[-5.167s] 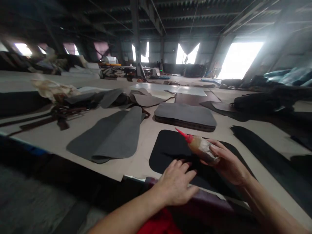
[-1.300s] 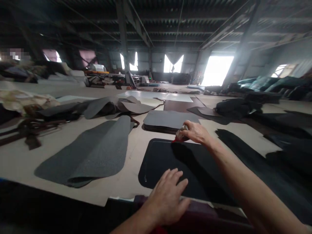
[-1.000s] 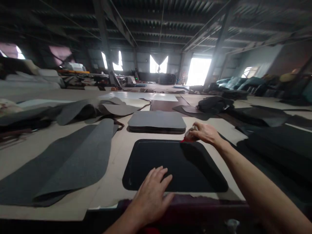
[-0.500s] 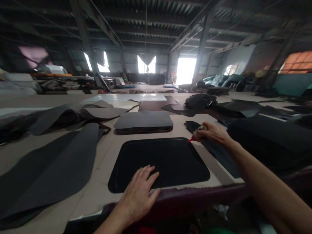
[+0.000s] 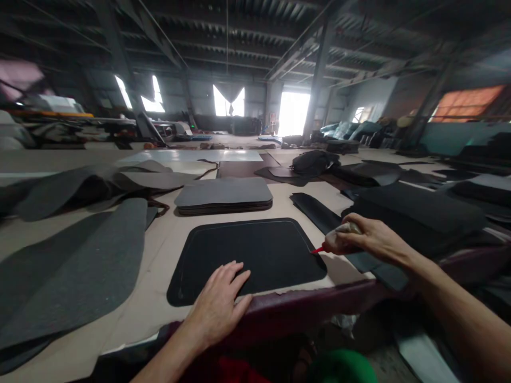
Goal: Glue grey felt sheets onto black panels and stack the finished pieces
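A black rounded mat lies flat on the table, with a thin pale line running just inside its edge. My left hand rests on the mat's near edge, fingers spread and holding nothing. In my right hand is a whitish squeeze bottle with a red nozzle. The nozzle points left, its tip at the mat's right edge. Just beyond the mat sits a stack of grey rounded pieces.
Large dark grey sheets lie on the left of the table. Stacked black material stands at the right, and a narrow black strip lies closer in. A dark red cover hangs over the front edge.
My right hand has brought the bottle toward me along the mat's right edge. My left hand stays on the mat. The whole view has shifted a little to the right.
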`<state>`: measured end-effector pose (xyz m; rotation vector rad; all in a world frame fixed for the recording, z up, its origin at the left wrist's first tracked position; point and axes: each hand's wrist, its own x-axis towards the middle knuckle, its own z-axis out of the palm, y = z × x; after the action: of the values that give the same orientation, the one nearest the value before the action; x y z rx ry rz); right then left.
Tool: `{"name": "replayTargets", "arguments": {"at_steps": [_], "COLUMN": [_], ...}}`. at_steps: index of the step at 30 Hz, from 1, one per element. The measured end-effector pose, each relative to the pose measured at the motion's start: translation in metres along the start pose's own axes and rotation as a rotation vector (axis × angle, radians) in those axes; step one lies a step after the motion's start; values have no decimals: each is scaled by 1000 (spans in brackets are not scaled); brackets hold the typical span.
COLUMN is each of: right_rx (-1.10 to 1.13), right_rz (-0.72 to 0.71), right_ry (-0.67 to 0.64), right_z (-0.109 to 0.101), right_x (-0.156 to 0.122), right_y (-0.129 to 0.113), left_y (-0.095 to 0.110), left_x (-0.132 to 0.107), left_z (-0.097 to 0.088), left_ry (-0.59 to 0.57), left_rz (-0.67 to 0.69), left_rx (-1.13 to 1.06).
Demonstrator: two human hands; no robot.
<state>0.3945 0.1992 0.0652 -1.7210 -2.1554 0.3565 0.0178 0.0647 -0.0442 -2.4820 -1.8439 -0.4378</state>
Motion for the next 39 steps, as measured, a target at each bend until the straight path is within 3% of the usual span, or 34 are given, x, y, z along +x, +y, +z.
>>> {"name": "replayTargets", "arguments": {"at_steps": [5, 9, 16, 18, 20, 22, 24, 27, 30, 39], "right_rx": [191, 262, 318, 333, 323, 302, 293, 315, 330, 330], "right_rz": [9, 3, -184, -249, -304, -348, -395, -462, -520, -623], "right_ry": [-26, -24, -99, -138, -153, -166, -184, -225, -244, -288], "right_z": [4, 12, 41, 50, 59, 66, 72, 82, 92, 114], "right_x": [-38, -53, -48, -41, -34, -28, -22, -16, -10, 0], "right_y": [9, 7, -43, -64, -84, -102, -119, -140, -156, -204], "left_y": [0, -1, -2, -6, -17, -35, -58, -90, -104, -94], "left_x": [1, 0, -2, -5, -14, -27, -44, -69, -87, -91], "left_z": [1, 3, 6, -2, -15, -29, -38, -39, -31, -26], "left_ry": [-5, 0, 49, 142, 313, 483, 549, 479, 417, 400], "left_rz": [11, 16, 37, 34, -12, -107, -216, -322, -335, -323], "left_rx": [7, -8, -110, -214, -295, -306, -267, -208, -191, -161]}}
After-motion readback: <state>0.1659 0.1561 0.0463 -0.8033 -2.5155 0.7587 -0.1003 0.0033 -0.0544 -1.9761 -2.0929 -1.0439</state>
